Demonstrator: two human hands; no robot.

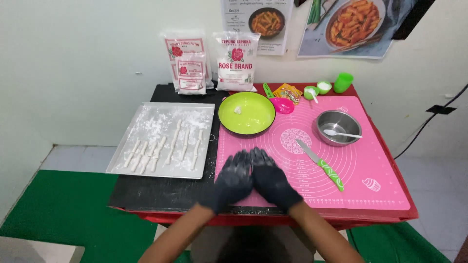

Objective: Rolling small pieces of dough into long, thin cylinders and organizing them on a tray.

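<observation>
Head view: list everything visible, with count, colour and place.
Tray: 1, silver, floured, table left.
Dough sticks: about ten, white, on the tray.
Mat: 1, pink, table right.
Green bowl: 1, mat's far left corner, small white lump inside.
Steel bowl: 1, on the mat, white spoon inside.
Knife: 1, green handle, mid-mat.
Flour bags: 3, white and red, against the wall.
Pink scoop: 1, beside the green bowl.
Sachet: 1, orange, far edge.
Small cups: 2, green, white powder inside.
Green cup: 1, far right.
Posters: 2, food pictures, wall.
Left hand, right hand: black gloves, side by side, palms down on the mat's near left corner.
</observation>
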